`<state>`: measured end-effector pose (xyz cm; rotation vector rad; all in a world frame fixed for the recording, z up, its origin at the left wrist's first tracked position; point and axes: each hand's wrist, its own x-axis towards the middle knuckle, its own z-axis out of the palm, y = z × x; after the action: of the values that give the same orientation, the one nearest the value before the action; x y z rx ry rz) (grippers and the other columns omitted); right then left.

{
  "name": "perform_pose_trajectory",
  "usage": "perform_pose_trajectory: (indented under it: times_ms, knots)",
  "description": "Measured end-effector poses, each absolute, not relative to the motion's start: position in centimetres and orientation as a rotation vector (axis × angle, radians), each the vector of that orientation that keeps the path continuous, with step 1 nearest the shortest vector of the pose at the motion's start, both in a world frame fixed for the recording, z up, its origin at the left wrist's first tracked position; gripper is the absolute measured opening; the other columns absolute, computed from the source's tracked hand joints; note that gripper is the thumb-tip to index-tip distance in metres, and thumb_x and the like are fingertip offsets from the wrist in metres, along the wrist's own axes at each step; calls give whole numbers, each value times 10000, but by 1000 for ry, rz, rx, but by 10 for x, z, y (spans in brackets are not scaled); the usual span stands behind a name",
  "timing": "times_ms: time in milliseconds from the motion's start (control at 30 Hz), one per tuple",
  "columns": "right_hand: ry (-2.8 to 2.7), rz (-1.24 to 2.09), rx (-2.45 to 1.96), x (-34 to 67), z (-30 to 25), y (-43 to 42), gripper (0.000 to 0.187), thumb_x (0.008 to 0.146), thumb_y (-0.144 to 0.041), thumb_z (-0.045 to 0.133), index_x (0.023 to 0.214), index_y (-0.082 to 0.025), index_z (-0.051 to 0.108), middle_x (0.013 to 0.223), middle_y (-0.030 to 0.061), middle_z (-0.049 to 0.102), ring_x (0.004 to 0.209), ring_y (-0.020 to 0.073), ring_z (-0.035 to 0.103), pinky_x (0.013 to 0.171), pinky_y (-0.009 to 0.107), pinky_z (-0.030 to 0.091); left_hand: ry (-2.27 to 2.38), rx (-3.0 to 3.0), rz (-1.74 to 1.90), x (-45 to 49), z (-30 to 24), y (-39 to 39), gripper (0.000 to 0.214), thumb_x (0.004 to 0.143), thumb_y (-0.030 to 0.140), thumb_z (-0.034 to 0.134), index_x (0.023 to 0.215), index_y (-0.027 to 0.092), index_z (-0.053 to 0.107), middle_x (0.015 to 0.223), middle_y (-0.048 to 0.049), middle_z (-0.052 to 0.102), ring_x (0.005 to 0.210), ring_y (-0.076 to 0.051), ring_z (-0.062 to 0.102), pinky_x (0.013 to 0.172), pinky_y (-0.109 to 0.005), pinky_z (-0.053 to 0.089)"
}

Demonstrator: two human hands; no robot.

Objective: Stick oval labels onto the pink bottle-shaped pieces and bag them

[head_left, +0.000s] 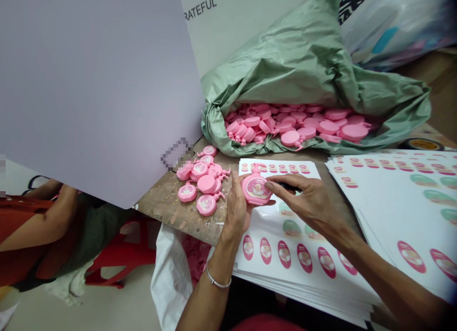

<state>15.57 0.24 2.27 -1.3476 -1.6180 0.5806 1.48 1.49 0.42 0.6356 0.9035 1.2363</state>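
Observation:
My left hand [235, 207] is closed around a pink plastic bottle-shaped piece [256, 188] with a hooked top, held over the sticker sheets. On its face is a round printed sticker [257, 187]. My right hand [312, 198] reaches in from the right, its thumb touching the sticker's edge. A slim dark tool [290, 187] sits in its fingers, mostly hidden, so its kind is unclear. Beneath both hands lies a stack of white sticker sheets [285, 286]. Left of them is a pile of similar pink pieces [206, 183], several bearing stickers.
A green sack [285, 69] full of plain pink pieces [321, 124] lies open at the back. More sticker sheets [378, 202] are at right, near a tape roll [421, 144]. A pale panel [100, 83] blocks the left. Beyond it are a person's arm [39, 221] and a red stool [124, 255].

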Motion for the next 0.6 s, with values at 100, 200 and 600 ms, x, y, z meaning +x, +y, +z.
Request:
perform_pose_trajectory:
  times_ms: [100, 200, 600]
  knots:
    - [-1634, 565, -1354, 156, 22, 2, 218, 800, -421, 660, 881, -240, 749, 891, 24, 757, 808, 223, 694, 754, 355, 534, 893, 637, 1240, 15, 5, 14, 560, 882, 629, 426, 1074, 150, 645, 1074, -114, 682, 1003, -265, 642, 792, -413, 595]
    - [-1655, 522, -1356, 156, 21, 2, 227, 811, -422, 654, 895, -234, 749, 897, 26, 755, 811, 212, 690, 753, 343, 530, 891, 633, 1248, 16, 7, 14, 546, 896, 610, 414, 1071, 146, 643, 1084, -113, 681, 1004, -261, 646, 795, -417, 595]
    - [-1757, 241, -1296, 155, 17, 5, 190, 832, -377, 653, 889, -217, 738, 866, 38, 749, 789, 196, 661, 749, 351, 492, 828, 615, 1221, 13, 12, 13, 546, 916, 599, 378, 1069, 139, 629, 1085, -116, 678, 1030, -260, 640, 814, -408, 586]
